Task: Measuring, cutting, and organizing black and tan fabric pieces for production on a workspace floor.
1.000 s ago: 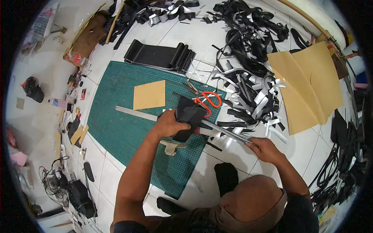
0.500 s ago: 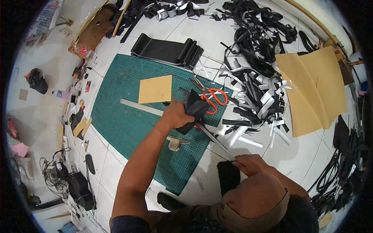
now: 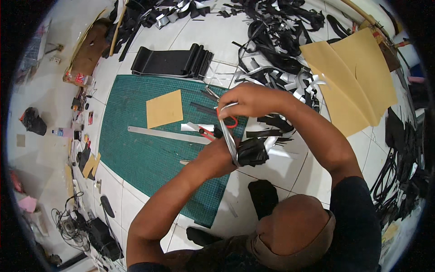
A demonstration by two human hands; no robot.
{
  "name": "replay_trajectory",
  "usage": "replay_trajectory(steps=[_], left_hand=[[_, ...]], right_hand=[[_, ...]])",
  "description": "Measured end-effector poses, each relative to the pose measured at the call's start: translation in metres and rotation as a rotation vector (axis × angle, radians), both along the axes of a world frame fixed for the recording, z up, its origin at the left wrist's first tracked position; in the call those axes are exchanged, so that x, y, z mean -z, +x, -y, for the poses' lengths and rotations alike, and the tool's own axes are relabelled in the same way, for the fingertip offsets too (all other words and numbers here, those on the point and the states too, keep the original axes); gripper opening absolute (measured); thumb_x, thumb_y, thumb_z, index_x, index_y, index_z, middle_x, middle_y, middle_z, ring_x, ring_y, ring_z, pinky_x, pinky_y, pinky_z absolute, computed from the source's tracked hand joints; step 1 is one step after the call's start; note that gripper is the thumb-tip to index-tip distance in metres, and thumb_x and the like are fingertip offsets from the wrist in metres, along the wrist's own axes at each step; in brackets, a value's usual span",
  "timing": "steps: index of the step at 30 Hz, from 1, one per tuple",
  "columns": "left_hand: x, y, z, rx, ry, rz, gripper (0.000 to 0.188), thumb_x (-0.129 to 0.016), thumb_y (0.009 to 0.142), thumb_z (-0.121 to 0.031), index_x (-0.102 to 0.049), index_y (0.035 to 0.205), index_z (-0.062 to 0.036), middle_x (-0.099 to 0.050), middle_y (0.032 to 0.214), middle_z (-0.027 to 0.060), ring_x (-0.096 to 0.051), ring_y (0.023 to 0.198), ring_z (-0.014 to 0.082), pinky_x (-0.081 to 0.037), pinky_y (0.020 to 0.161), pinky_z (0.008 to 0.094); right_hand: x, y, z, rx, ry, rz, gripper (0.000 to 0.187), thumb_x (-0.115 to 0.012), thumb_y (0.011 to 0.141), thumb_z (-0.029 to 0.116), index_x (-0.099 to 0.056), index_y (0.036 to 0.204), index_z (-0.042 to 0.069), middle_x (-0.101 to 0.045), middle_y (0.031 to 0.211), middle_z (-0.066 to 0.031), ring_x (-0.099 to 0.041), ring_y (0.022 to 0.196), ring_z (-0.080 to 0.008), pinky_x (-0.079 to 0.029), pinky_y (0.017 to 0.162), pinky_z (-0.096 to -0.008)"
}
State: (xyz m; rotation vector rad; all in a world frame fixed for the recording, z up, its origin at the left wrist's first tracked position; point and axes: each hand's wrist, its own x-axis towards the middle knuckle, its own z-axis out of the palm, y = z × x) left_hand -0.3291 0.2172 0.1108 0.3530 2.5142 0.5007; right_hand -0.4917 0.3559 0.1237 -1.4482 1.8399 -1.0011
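My left hand (image 3: 221,157) is closed around a bundle of black strips (image 3: 254,152) above the mat's right edge. My right hand (image 3: 248,100), raised beyond it, pinches a shiny grey strip (image 3: 229,140) that runs down and passes round the bundle beside my left hand. Orange-handled scissors (image 3: 232,121) lie partly hidden beneath my right hand. Near my left fingers are a red cutter (image 3: 206,133) and a short white strip (image 3: 192,127). A steel ruler (image 3: 165,134) lies on the green cutting mat (image 3: 124,109), below a tan card (image 3: 164,109).
Folded black material (image 3: 165,62) sits beyond the mat. A heap of black and white strips (image 3: 290,75) spreads at the far right, beside a large tan sheet (image 3: 349,86). Cables and a black box (image 3: 103,238) are at the lower left. My dark-socked foot (image 3: 263,197) rests near the mat.
My right hand has swung from the near right up beyond the bundle, drawing the strip round it. My left hand has turned the bundle toward the right. The whole view has shifted slightly.
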Motion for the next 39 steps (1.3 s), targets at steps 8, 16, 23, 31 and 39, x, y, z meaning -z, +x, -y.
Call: replay_trajectory(steps=[8, 16, 23, 31, 39], left_hand=[[-0.021, 0.008, 0.021, -0.025, 0.474, 0.020, 0.076, -0.083, 0.067, -0.021, -0.047, 0.131, -0.0053, -0.051, 0.125, 0.0225, -0.050, 0.119, 0.0361, -0.039, 0.104, 0.0426], [0.014, 0.030, 0.041, -0.711, 0.827, 0.387, 0.081, -0.081, 0.067, -0.019, -0.040, 0.134, -0.0025, -0.056, 0.124, 0.0140, -0.052, 0.117, 0.0243, -0.039, 0.101, 0.0357], [0.028, 0.033, 0.029, -0.421, 0.687, 0.036, 0.076, -0.082, 0.066, -0.016, -0.045, 0.131, -0.0018, -0.053, 0.125, 0.0194, -0.060, 0.107, 0.0296, -0.045, 0.095, 0.0364], [0.066, 0.050, 0.028, 0.445, -0.114, -0.534, 0.065, -0.066, 0.080, -0.018, -0.042, 0.141, -0.0180, -0.051, 0.119, 0.0082, -0.052, 0.112, 0.0242, -0.043, 0.089, 0.0337], [0.128, 0.123, 0.033, 0.360, 0.024, -0.609, 0.063, -0.065, 0.076, -0.014, -0.046, 0.136, -0.0107, -0.055, 0.120, 0.0088, -0.052, 0.114, 0.0285, -0.044, 0.092, 0.0414]], right_hand=[[0.089, 0.022, -0.020, 0.083, 0.051, 0.645, 0.027, -0.060, 0.095, 0.034, -0.064, 0.097, 0.007, -0.062, 0.089, 0.0025, -0.055, 0.084, -0.0081, -0.046, 0.077, -0.0261], [0.133, 0.106, -0.056, 0.205, 0.298, 0.801, 0.020, -0.053, 0.092, 0.013, -0.057, 0.110, 0.006, -0.052, 0.075, 0.0019, -0.045, 0.061, -0.0094, -0.036, 0.052, -0.0267], [0.171, 0.109, -0.065, 0.329, 0.064, 0.941, 0.023, -0.057, 0.090, 0.013, -0.059, 0.111, 0.003, -0.059, 0.082, -0.0006, -0.052, 0.071, -0.0100, -0.043, 0.061, -0.0269], [0.130, 0.076, -0.052, 0.256, 0.130, 0.746, 0.027, -0.064, 0.093, 0.028, -0.066, 0.101, 0.003, -0.065, 0.088, -0.0004, -0.057, 0.082, -0.0083, -0.048, 0.074, -0.0284], [0.139, 0.155, -0.047, 0.352, 0.018, 0.171, 0.017, -0.064, 0.089, 0.019, -0.067, 0.098, 0.005, -0.064, 0.093, -0.0120, -0.062, 0.089, -0.0300, -0.049, 0.077, -0.0382]])
